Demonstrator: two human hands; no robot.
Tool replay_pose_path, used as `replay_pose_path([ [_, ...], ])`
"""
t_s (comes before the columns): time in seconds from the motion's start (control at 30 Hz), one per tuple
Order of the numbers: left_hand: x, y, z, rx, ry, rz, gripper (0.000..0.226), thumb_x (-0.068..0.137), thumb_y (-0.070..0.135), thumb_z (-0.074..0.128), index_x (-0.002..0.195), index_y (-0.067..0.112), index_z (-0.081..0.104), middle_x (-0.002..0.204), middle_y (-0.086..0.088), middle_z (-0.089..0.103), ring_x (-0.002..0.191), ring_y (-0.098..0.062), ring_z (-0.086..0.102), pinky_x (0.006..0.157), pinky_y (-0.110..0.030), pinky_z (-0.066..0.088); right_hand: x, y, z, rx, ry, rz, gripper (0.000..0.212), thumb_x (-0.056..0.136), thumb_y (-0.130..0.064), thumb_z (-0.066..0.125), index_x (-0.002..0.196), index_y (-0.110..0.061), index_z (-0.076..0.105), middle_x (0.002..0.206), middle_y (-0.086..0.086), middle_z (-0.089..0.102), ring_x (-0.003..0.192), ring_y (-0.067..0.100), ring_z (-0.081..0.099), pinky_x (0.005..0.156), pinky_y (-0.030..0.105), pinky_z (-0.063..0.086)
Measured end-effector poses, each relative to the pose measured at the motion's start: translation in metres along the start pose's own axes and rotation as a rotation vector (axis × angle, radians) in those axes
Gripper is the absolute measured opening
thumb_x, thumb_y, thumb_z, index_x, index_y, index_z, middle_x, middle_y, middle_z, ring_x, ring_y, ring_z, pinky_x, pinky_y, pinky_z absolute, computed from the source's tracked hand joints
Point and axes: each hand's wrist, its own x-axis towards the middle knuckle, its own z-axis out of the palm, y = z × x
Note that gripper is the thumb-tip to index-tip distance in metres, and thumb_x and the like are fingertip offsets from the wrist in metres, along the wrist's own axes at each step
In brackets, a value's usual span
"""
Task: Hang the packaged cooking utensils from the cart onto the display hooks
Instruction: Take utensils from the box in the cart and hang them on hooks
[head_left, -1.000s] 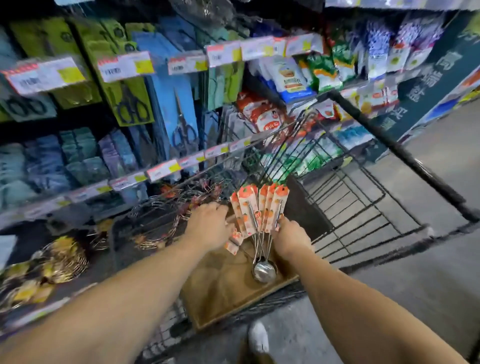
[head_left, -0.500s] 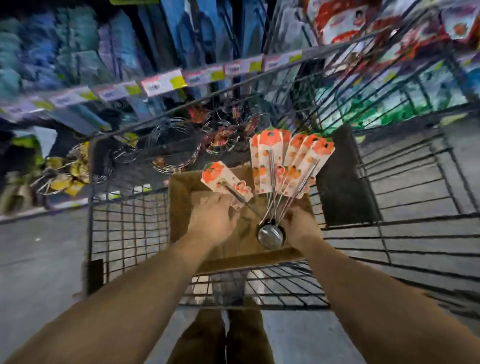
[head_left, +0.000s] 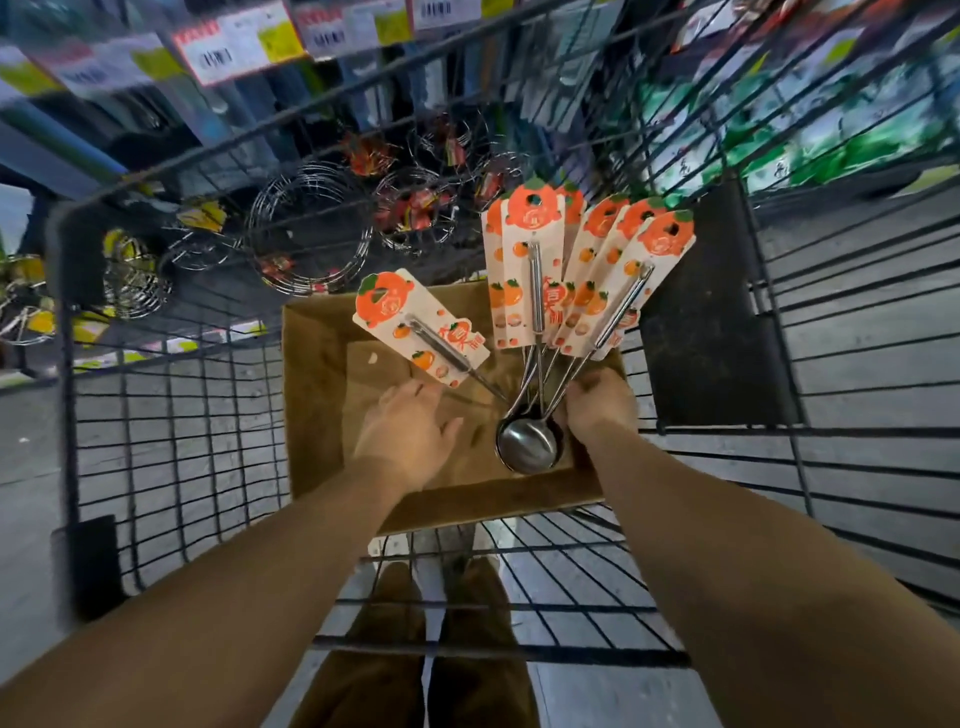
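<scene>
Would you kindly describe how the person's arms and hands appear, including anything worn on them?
Both forearms are bare all the way to the bottom of the picture: no sleeves show. The left hand and right hand wear no gloves, and no watch, bracelet or ring can be seen. Motion blur hides finer detail.

Two hands (head_left: 410, 436), one cardboard box (head_left: 317, 395), one cart (head_left: 171, 431).

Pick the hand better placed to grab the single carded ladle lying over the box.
Left. The left hand is open right beside the single ladle in the cardboard box. The right hand already grips the fanned ladle bunch.
</scene>
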Motion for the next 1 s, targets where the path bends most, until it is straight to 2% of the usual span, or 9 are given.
replay_pose_path([
  [0.1, 0.005, -0.001, 0.005, 0.010, -0.002, -0.012, 0.049, 0.093, 0.045, 0.047, 0.137, 0.024, 0.043, 0.133, 0.001, 0.051, 0.125, -0.020, 0.045, 0.105, -0.041, 0.041, 0.006, -0.003, 0.005, 0.063, 0.025, -0.014, 0.026, 0.094, -0.030, 0.055, 0.116, -0.019, 0.063, 0.113, 0.005, 0.066, 0.104, 0.025, 0.060, 0.085, 0.035, 0.043],
  [0.23, 0.007, 0.005, 0.011, -0.005, -0.022, -0.007, 0.051, 0.093, 0.045, 0.048, 0.139, 0.024, 0.042, 0.135, 0.000, 0.050, 0.127, -0.022, 0.044, 0.105, -0.043, 0.041, 0.008, -0.003, 0.008, 0.102, 0.022, -0.040, 0.020, 0.096, -0.027, 0.054, 0.109, -0.016, 0.064, 0.106, 0.006, 0.066, 0.090, 0.020, 0.054, 0.078, 0.030, 0.038],
  [0.43, -0.001, 0.020, 0.005, -0.019, -0.027, 0.034, 0.052, 0.093, 0.043, 0.049, 0.139, 0.018, 0.042, 0.135, -0.004, 0.051, 0.126, -0.023, 0.044, 0.106, -0.040, 0.039, -0.004, 0.000, -0.012, 0.038, 0.049, -0.073, 0.021, 0.095, -0.026, 0.055, 0.106, -0.008, 0.061, 0.109, 0.011, 0.065, 0.105, 0.030, 0.059, 0.085, 0.035, 0.044],
  [0.53, -0.005, 0.034, -0.002, -0.034, -0.025, 0.060, 0.050, 0.093, 0.040, 0.050, 0.137, 0.017, 0.044, 0.136, -0.006, 0.050, 0.127, -0.025, 0.042, 0.107, -0.040, 0.037, -0.016, -0.006, -0.025, 0.030, 0.031, -0.157, 0.018, 0.094, -0.026, 0.056, 0.103, -0.012, 0.062, 0.101, 0.007, 0.066, 0.095, 0.026, 0.060, 0.079, 0.034, 0.047],
  [0.63, -0.008, 0.047, -0.005, -0.069, -0.001, 0.087, 0.048, 0.091, 0.041, 0.053, 0.133, 0.018, 0.048, 0.131, -0.006, 0.053, 0.124, -0.025, 0.044, 0.107, -0.039, 0.037, -0.033, -0.021, -0.033, 0.003, -0.010, -0.280, 0.016, 0.094, -0.027, 0.057, 0.101, -0.015, 0.065, 0.093, 0.003, 0.068, 0.083, 0.019, 0.059, 0.071, 0.028, 0.042],
  [0.77, -0.014, 0.056, -0.010, -0.129, 0.019, 0.097, 0.040, 0.089, 0.031, 0.057, 0.127, 0.020, 0.051, 0.121, -0.003, 0.055, 0.117, -0.024, 0.047, 0.098, -0.035, 0.042, -0.056, -0.040, -0.032, -0.020, -0.075, -0.462, 0.014, 0.093, -0.028, 0.060, 0.098, -0.016, 0.066, 0.089, -0.005, 0.066, 0.080, 0.011, 0.059, 0.061, 0.020, 0.040],
  [0.83, -0.017, 0.056, -0.012, -0.168, 0.026, 0.093, 0.041, 0.088, 0.023, 0.056, 0.128, 0.024, 0.048, 0.120, -0.004, 0.057, 0.114, -0.026, 0.051, 0.095, -0.037, 0.045, -0.065, -0.049, -0.029, -0.019, -0.097, -0.522, 0.015, 0.092, -0.030, 0.061, 0.091, -0.015, 0.065, 0.084, -0.003, 0.066, 0.079, 0.014, 0.061, 0.063, 0.023, 0.042],
  [0.9, -0.018, 0.052, -0.011, -0.234, 0.032, 0.045, 0.035, 0.091, 0.024, 0.051, 0.126, 0.029, 0.046, 0.117, -0.004, 0.061, 0.106, -0.028, 0.058, 0.087, -0.041, 0.050, -0.072, -0.057, -0.028, 0.000, -0.121, -0.557, 0.017, 0.091, -0.030, 0.063, 0.086, -0.014, 0.063, 0.082, -0.002, 0.067, 0.077, 0.015, 0.062, 0.066, 0.027, 0.047],
  [1.0, -0.019, 0.043, -0.007, -0.320, 0.058, -0.005, 0.025, 0.096, 0.026, 0.043, 0.120, 0.026, 0.049, 0.109, -0.005, 0.065, 0.096, -0.030, 0.061, 0.079, -0.037, 0.049, -0.071, -0.054, -0.027, 0.114, -0.221, -0.541, 0.021, 0.090, -0.037, 0.062, 0.092, -0.016, 0.068, 0.086, -0.004, 0.071, 0.080, 0.011, 0.066, 0.073, 0.030, 0.054],
])
